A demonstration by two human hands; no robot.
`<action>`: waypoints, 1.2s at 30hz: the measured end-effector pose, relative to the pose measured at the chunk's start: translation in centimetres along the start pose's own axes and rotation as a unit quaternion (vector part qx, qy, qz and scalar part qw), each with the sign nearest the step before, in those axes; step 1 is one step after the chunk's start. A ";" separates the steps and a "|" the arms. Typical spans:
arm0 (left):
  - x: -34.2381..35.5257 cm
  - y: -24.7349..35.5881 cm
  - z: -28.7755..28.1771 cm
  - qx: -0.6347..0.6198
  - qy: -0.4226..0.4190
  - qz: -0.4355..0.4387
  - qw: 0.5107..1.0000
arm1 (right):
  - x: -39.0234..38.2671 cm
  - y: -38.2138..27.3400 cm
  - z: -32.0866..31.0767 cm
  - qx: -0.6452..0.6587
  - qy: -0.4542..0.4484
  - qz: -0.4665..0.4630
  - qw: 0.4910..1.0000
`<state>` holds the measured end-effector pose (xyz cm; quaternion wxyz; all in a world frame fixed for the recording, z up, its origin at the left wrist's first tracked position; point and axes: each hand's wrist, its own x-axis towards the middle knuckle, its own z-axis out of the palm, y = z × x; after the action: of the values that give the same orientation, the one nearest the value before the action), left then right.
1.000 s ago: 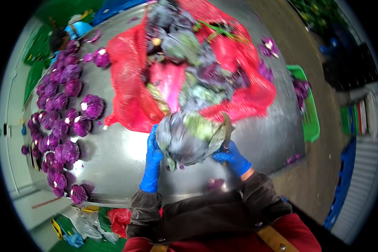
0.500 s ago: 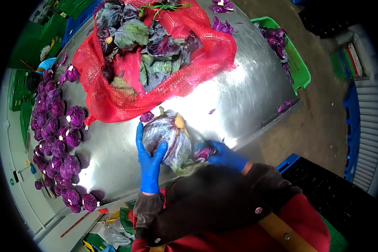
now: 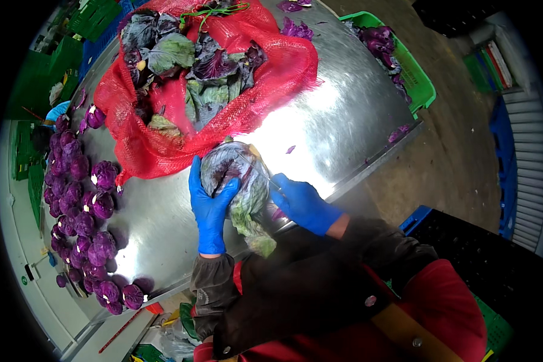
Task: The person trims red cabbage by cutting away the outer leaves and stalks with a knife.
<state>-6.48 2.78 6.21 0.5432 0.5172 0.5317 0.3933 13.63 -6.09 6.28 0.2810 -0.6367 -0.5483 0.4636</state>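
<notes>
A red cabbage (image 3: 226, 164) with loose grey-green outer leaves rests near the table's front edge. My left hand (image 3: 210, 208), in a blue glove, grips its left side with the thumb across the front. My right hand (image 3: 306, 205), gloved alike, is closed round a small knife (image 3: 265, 178), whose thin blade lies against the cabbage's right side near the pale stem end. A green outer leaf (image 3: 256, 232) droops from the cabbage toward me. Just beyond lies a red mesh bag (image 3: 163, 154), rolled open around several untrimmed cabbages (image 3: 211, 66).
Several trimmed purple cabbages (image 3: 84, 223) line the steel table's (image 3: 163, 211) left side. A green crate (image 3: 419, 81) of purple leaves stands off the right edge. Leaf scraps (image 3: 297, 29) lie at the far side. A black crate (image 3: 452, 253) is beside me at right.
My right hand has come up from the cabbage's lower right, bringing the knife against its right side. The outer leaf hangs lower. The whole view has shifted slightly.
</notes>
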 end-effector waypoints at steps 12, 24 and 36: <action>1.6 -1.0 2.7 0.143 0.050 0.069 0.986 | 3.7 5.8 1.1 -0.061 -0.032 0.043 0.997; 7.7 -0.1 -0.8 -0.035 -0.087 -0.088 0.992 | 8.7 4.2 0.2 -0.061 -0.091 0.053 0.993; 5.9 -0.6 0.7 0.070 -0.038 -0.081 0.994 | 9.6 5.8 0.5 -0.184 -0.199 0.043 0.962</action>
<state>-5.17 8.35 4.56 0.5553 0.5239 0.5770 0.2902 15.43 1.61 -1.67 0.0244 -0.5952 -0.6414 0.4835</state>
